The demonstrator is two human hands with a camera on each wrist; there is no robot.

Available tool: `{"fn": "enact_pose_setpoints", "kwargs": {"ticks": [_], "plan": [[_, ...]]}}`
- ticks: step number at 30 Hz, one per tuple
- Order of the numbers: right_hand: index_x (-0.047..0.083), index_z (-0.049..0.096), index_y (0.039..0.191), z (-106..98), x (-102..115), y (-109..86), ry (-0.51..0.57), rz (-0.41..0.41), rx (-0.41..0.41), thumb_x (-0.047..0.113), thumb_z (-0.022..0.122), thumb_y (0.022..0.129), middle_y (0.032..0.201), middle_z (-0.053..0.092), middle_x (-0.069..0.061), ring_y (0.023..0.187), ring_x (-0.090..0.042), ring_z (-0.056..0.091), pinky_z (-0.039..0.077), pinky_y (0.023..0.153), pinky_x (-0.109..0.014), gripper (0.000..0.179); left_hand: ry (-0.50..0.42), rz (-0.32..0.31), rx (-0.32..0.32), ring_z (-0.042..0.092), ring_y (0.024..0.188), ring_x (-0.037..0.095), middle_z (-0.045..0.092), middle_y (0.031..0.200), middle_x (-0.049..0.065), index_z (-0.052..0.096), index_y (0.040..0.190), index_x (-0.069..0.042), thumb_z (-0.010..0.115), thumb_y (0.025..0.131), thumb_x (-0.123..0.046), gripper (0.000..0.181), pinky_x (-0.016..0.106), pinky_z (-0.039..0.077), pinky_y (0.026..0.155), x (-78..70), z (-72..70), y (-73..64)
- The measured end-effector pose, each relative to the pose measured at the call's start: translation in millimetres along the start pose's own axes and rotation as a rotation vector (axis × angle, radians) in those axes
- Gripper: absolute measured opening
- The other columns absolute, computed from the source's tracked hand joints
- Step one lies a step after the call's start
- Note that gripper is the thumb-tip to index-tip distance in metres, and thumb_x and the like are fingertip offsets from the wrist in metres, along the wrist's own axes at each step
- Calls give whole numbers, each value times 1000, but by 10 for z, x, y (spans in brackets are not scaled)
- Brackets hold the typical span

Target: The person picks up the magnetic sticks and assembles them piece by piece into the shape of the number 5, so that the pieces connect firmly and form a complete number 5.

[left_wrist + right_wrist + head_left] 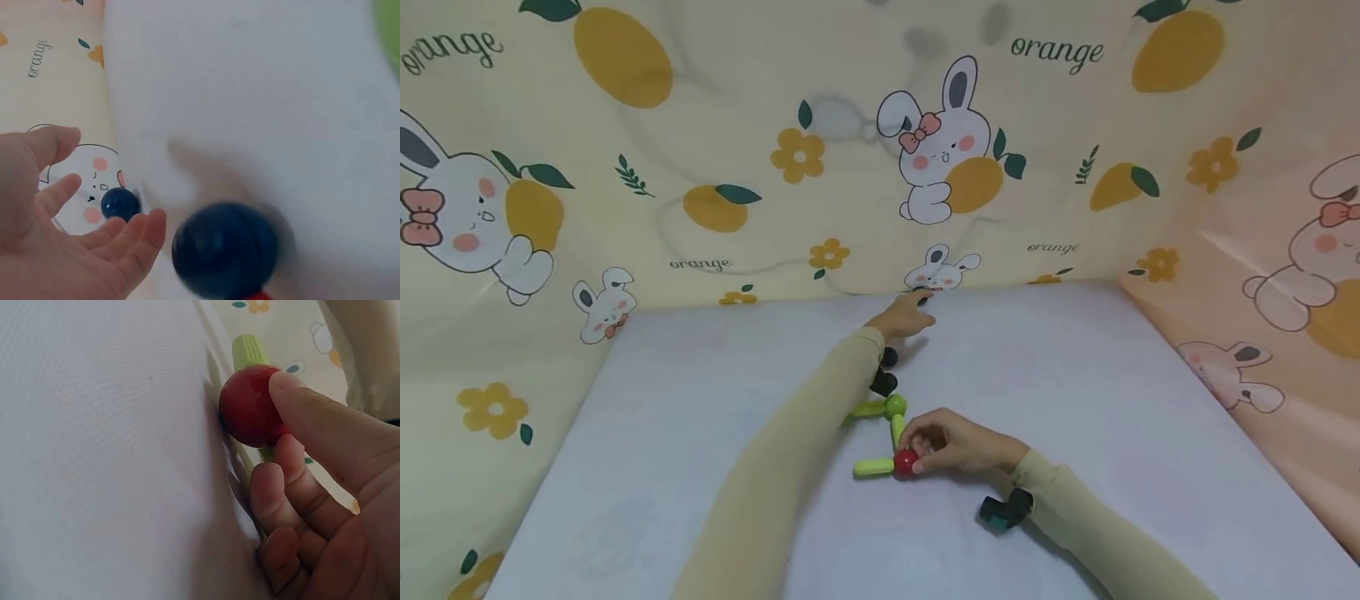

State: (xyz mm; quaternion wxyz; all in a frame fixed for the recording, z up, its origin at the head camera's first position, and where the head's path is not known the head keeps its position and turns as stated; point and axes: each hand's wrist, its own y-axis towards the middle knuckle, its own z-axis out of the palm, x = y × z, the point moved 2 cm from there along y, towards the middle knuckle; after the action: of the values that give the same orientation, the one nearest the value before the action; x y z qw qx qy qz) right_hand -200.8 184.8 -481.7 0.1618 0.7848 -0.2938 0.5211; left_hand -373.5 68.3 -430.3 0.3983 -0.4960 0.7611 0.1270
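My right hand (pixel 966 443) pinches a red ball (pixel 906 462) between thumb and fingers at the front middle of the table. From this ball one light-green rod (pixel 874 467) points left, and another rod (pixel 898 429) runs back to a green ball (pixel 895 407). My left hand (pixel 904 317) stretches to the table's far edge, its fingers spread and loosely bent. Beyond its fingertips in the left wrist view lies a small dark blue ball (pixel 120 204); no grasp on it shows. A nearer blue ball (pixel 228 251) has a bit of red (pixel 257 296) at its lower edge.
A further light-green rod (pixel 867 410) leads left from the green ball, partly behind my left sleeve. Dark wrist cameras (pixel 1006 510) are strapped at both wrists. A cloth printed with rabbits and oranges (pixel 842 200) hangs at the white table's (pixel 1060 400) back and sides.
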Motion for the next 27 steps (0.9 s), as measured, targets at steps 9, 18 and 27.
{"fn": "enact_pose_setpoints", "kwargs": {"ticks": [9, 18, 27], "plan": [[8, 71, 112, -15, 14, 19, 3, -7, 5, 12, 77, 89, 85, 59, -12, 78, -2, 50, 40, 70, -16, 25, 51, -123, 19, 50, 127, 34, 19, 165, 24, 20, 162, -24, 52, 101, -27, 69, 40, 50, 97, -16, -29, 161], [6, 70, 112, -34, 40, 15, 9, -21, 8, 10, 76, 89, 84, 59, -3, 78, -1, 50, 42, 70, -16, 24, 176, -161, 32, 37, 147, 35, 18, 168, 18, 21, 162, -26, 54, 100, -25, 71, 47, 39, 115, -109, -30, 242], [7, 70, 111, -10, 5, -1, -17, -21, 0, 12, 77, 88, 83, 60, -4, 77, -1, 51, 42, 69, -16, 25, 253, -163, -2, 52, 126, 32, 38, 153, 19, 38, 153, -20, 58, 97, -25, 59, 46, 46, 106, -103, 19, 233]]}}
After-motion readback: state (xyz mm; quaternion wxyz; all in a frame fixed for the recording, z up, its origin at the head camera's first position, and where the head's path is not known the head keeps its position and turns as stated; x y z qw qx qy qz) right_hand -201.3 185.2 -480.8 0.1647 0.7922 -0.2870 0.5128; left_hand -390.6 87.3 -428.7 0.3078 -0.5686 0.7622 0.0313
